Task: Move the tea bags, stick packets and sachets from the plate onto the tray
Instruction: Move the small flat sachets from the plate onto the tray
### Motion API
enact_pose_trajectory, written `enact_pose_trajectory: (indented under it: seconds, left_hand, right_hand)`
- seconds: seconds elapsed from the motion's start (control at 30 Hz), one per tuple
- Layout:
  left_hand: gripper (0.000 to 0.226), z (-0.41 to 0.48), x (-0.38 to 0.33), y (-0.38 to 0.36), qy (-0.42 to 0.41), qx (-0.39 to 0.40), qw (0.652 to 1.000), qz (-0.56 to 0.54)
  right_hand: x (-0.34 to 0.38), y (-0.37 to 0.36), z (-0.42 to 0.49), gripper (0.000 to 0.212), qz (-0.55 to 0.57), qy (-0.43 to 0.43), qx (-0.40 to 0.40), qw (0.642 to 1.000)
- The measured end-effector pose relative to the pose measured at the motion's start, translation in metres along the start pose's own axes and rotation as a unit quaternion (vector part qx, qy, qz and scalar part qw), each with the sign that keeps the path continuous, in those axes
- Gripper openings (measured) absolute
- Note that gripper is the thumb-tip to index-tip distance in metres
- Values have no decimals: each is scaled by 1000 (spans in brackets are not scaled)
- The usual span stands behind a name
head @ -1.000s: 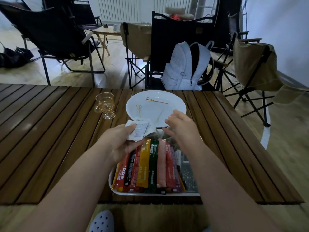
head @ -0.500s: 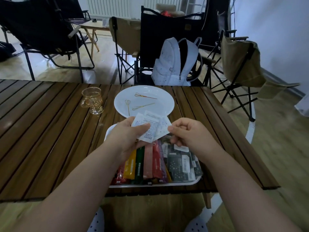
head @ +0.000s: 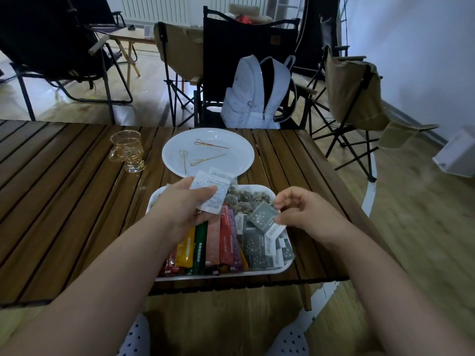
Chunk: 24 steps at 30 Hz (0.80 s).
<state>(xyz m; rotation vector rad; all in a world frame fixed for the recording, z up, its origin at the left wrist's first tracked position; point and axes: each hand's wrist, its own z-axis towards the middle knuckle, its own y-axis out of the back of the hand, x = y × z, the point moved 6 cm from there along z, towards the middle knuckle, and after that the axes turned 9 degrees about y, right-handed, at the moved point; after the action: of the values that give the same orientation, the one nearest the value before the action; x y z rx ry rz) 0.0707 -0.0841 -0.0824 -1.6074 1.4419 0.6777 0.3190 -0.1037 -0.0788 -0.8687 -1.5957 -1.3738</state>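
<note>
My left hand (head: 183, 204) grips a small stack of white sachets (head: 213, 186) above the far left part of the white tray (head: 259, 273). My right hand (head: 299, 211) pinches a grey tea bag packet (head: 264, 218) over the tray's right side. In the tray lie several coloured stick packets (head: 213, 242) side by side, grey tea bag packets (head: 262, 250) to their right and dark wrapped pieces (head: 246, 197) at the far end. Behind the tray, the white plate (head: 231, 160) carries only three thin gold picks (head: 205, 156).
A small amber glass cup (head: 127, 151) stands on the slatted wooden table (head: 64, 201), left of the plate. Folding chairs and a white backpack (head: 254, 93) stand beyond the table's far edge. The table's right edge runs close to the tray.
My right hand has dropped toward the tray's right side and now pinches a grey tea bag packet. My left hand still grips the white sachets, nearer the tray's far end.
</note>
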Motion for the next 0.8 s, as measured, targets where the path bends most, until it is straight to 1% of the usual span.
enact_pose_trajectory:
  seconds: [0.07,0.17,0.33,0.4,0.47,0.53,0.6,0.7,0.73,0.8]
  left_hand:
    - [31,-1,2,2,8,0,1000,-7]
    - [31,-2,3,4,13,-6,1000,-9]
    - [32,-5,1,4,16,-7,1000,-13]
    - [32,-6,2,3,17,-5,1000,-10]
    - [32,-7,3,3,22,-4,1000,-6]
    - [32,-7,4,3,28,-5,1000,-5]
    - [32,-7,5,3,33,-7,999,-4]
    - [31,-9,7,-1,37,-1,999,6]
    - [31,-9,8,-2,40,4,999,10]
    - [33,-10,9,-6,43,22,998,26]
  right_hand:
    - [4,-1,2,33,-9,-4,13,1000]
    - [7,-8,2,35,-73,-27,42,996]
    - [3,-15,-2,25,-168,-98,38,980]
    - [-1,-17,-5,19,-169,-135,48,975]
    - [-4,-20,-10,17,-143,-176,67,972]
    - [-4,-25,-13,17,-114,-199,82,970]
    - [1,-30,-16,16,-102,-201,98,969]
    - [8,-35,-19,15,-152,-196,119,961]
    - [11,-32,-19,16,-183,-188,110,959]
    - [15,-23,-15,23,-227,-148,60,961]
